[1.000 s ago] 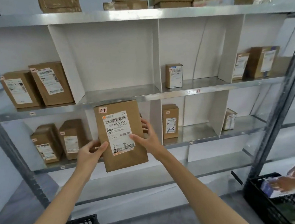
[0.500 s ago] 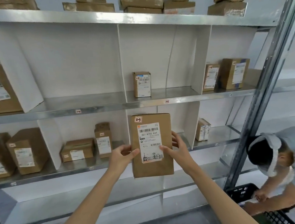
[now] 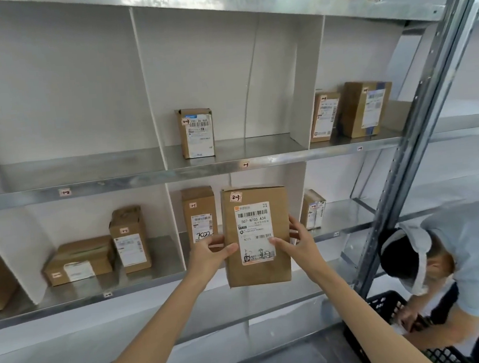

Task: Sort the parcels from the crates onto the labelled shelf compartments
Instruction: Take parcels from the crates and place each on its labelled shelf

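Observation:
I hold a brown cardboard parcel [image 3: 258, 272] upright in front of the second shelf row. It carries a white shipping label and a small tag reading 2-3. My left hand [image 3: 208, 255] grips its left edge, thumb across the front. My right hand [image 3: 297, 243] grips the right edge, thumb on the label. Directly behind it is a compartment of the metal shelf [image 3: 145, 179] that holds one upright parcel [image 3: 199, 213]. A black crate [image 3: 390, 330] sits on the floor at the lower right.
Another person [image 3: 453, 252] bends over the black crate at the right. A slanted steel upright [image 3: 418, 125] crosses the right side. Other parcels stand in neighbouring compartments: two [image 3: 351, 110] at upper right, one [image 3: 196, 133] upper middle, two [image 3: 99, 251] left of the divider.
The view and my hands have shifted right along the shelf, carrying the parcel from the left compartments to the one right of the divider. The other person has come further into view.

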